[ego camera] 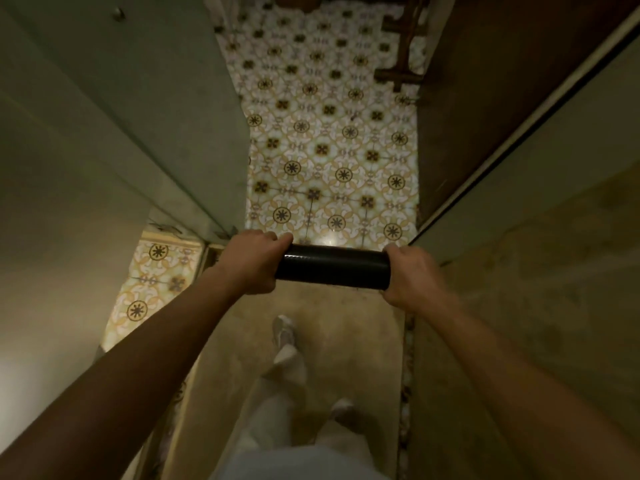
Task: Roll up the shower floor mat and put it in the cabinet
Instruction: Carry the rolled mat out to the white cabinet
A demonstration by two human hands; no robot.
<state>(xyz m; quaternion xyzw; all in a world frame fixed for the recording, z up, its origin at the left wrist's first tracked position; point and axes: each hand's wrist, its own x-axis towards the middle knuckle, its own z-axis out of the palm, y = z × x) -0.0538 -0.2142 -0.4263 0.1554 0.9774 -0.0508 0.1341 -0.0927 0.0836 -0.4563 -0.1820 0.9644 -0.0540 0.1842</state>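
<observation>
Shower floor mat (332,267): black, rolled into a tight cylinder, held level and crosswise in the air at about waist height, above the line where the plain floor meets the patterned tiles. Its surface is smooth with a faint sheen; the two ends are hidden by the hands.

Left hand (250,263): wrapped around the left end of the roll, fingers curled over the top, thumb out of sight beneath. Grip closed firmly on the mat.

Right hand (410,277): wrapped around the right end, knuckles up, fingers curled round the far side. Grip likewise closed on the mat. Both forearms are bare and stretched forward.

Plain floor (346,323): beige, worn, dusty-looking, directly under the roll and the person.

Legs (277,403): pale trousers, mid-stride, one light shoe (284,332) forward, the other foot behind to the right.

Patterned tiles (329,140): cream with yellow interlacing and dark floral medallions, running ahead from beneath the roll; a second patch shows lower left, beside the left forearm.

Left wall (104,133): grey-green panel, a small round knob (118,14) near the top.

Right wall (536,237): brown surface with a dark seam running diagonally; whether this is a cabinet or door cannot be told.

Wooden frame (401,53): dark, ladder-like, lying at the far right of the tiles.
</observation>
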